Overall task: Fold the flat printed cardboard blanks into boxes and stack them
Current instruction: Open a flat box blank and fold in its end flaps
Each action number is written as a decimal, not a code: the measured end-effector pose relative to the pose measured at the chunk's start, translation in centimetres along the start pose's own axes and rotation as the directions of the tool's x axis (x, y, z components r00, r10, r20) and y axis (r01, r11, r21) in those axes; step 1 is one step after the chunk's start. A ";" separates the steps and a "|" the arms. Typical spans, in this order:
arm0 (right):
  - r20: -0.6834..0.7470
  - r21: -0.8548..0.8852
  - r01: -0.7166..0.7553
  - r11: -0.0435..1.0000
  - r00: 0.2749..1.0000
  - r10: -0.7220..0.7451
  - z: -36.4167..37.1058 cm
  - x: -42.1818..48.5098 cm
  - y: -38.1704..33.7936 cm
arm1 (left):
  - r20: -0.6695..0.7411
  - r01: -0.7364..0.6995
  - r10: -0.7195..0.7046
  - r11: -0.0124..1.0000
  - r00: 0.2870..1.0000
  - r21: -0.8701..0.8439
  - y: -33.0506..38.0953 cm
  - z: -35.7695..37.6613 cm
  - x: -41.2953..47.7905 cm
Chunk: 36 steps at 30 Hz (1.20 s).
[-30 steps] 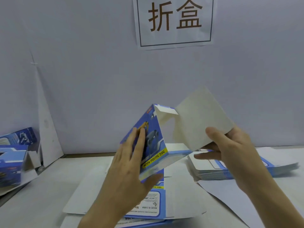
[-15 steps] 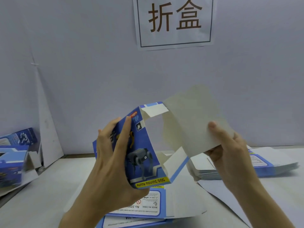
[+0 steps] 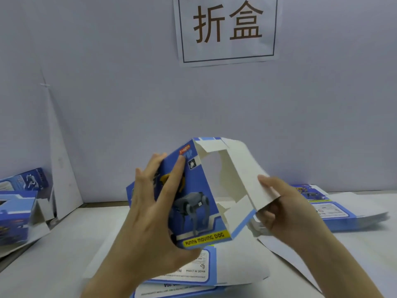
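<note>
Both hands (image 3: 154, 214) hold a half-folded blue box (image 3: 197, 196) above flat blanks (image 3: 214, 274).

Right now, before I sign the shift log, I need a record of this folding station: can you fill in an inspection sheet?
Surface: white table, partly covered by blanks.
Job's things: half-folded box held above the table, one end open; loose blanks beneath it; stack of blanks at right; folded boxes at left.
Clutter: white sheet at lower right; white card leaning on the wall at left.
Grips: left grip holds the box's printed face; right grip pinches its white panel.
Cables: nothing seen.
Surroundings: pale wall with a printed sign.
</note>
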State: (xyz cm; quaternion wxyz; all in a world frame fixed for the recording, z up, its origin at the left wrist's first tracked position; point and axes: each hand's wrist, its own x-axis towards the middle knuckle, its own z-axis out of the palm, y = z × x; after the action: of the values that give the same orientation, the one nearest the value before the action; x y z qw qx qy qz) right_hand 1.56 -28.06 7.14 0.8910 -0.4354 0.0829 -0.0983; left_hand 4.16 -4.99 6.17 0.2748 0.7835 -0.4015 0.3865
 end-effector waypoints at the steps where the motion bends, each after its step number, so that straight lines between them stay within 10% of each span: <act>1: -0.009 -0.111 0.136 0.984 0.990 -0.138 -0.1 -0.3 -0.5 | 0.006 -0.003 0.003 1.000 1.000 0.020 -0.1 -0.3 0.0; 7: 0.171 -0.485 0.636 0.600 0.742 -0.648 -0.1 -1.5 -1.5 | 0.046 0.056 -0.058 0.997 0.997 0.043 0.0 -1.0 0.0; 15: 0.239 -0.647 0.713 0.268 0.524 -0.817 -0.1 -0.7 0.3 | 0.093 0.092 -0.100 0.992 0.991 0.085 0.3 -0.6 0.0; 23: 0.280 -0.081 0.434 0.897 0.874 -0.397 0.7 -1.8 -1.4 | 0.073 0.023 -0.036 0.984 0.997 0.177 0.4 -0.7 0.0; 36: 0.214 -0.377 0.409 0.831 0.912 -0.351 0.2 -1.1 -1.1 | 0.089 -0.073 0.047 0.949 0.995 0.306 0.0 -0.2 0.0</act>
State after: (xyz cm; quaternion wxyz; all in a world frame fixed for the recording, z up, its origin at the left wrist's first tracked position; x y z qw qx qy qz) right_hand 0.39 -28.35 8.20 0.7443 -0.6274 -0.0474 -0.2239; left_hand 4.09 -4.85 6.27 0.1204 0.8193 -0.3704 0.4208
